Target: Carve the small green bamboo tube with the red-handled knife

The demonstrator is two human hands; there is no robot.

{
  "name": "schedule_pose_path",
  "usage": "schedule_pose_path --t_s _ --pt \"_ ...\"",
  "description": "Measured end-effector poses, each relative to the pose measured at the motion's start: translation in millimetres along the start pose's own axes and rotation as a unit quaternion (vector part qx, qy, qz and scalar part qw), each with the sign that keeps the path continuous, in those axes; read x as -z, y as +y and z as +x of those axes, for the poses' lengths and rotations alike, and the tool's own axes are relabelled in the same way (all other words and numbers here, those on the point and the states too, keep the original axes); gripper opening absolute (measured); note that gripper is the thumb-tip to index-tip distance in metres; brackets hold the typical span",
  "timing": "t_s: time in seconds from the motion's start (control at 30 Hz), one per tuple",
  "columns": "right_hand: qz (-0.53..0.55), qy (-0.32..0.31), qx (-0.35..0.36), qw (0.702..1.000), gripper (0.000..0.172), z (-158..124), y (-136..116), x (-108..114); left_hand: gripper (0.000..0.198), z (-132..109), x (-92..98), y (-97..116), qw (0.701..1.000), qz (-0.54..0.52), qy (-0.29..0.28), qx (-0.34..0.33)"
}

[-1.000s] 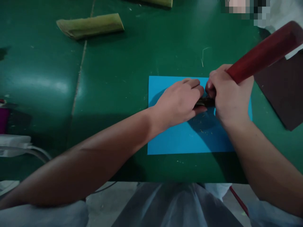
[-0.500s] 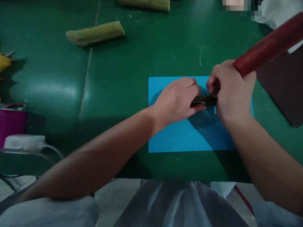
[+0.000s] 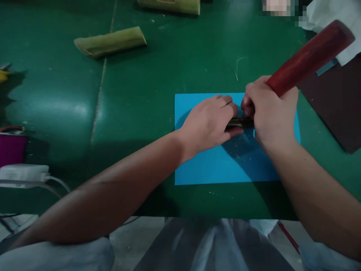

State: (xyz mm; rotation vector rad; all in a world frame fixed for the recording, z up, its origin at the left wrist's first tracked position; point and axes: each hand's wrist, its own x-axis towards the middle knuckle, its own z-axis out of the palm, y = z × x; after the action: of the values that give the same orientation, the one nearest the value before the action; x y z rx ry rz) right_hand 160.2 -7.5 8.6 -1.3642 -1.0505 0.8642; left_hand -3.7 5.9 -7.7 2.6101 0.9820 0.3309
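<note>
My left hand (image 3: 210, 120) is closed around the left part of a dark, narrow strip (image 3: 239, 122), which looks like bamboo, over a blue sheet (image 3: 203, 169). In my right hand (image 3: 272, 113) is a tool with a thick red wooden handle (image 3: 310, 58), gripped in a fist, the handle rising to the upper right. The tool's working end is hidden behind my fingers. My right fist meets the right end of the strip. Small pale shavings (image 3: 239, 156) lie on the blue sheet below the strip.
A cut piece of bamboo (image 3: 113, 42) lies at the upper left of the green table (image 3: 64, 113), another bamboo piece (image 3: 172, 5) at the top edge. A dark brown board (image 3: 335, 101) is at the right. To the left are a white plug adapter (image 3: 24, 175) with a cable and a purple object (image 3: 12, 148).
The whole view has shifted slightly. The red handle has tilted and drawn in, so its end now shows at the upper right. Both hands keep their grip.
</note>
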Motion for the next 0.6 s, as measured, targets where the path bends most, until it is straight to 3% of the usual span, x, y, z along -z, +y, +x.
schedule_pose_path --t_s 0.17,0.37,0.6 --pt "-0.010 -0.018 -0.035 0.999 0.053 1.5 -2.6 2.6 0.024 0.1 -0.7 -0.9 1.000 -0.004 0.016 0.005" --pt "0.042 -0.005 0.020 0.999 0.048 -0.6 -1.4 8.1 0.023 -2.4 -2.8 -5.8 0.999 0.009 0.035 -0.009" --pt "0.004 -0.014 -0.013 1.000 0.051 0.0 -1.9 8.1 0.029 -0.8 0.1 -4.1 1.000 0.018 0.000 -0.011"
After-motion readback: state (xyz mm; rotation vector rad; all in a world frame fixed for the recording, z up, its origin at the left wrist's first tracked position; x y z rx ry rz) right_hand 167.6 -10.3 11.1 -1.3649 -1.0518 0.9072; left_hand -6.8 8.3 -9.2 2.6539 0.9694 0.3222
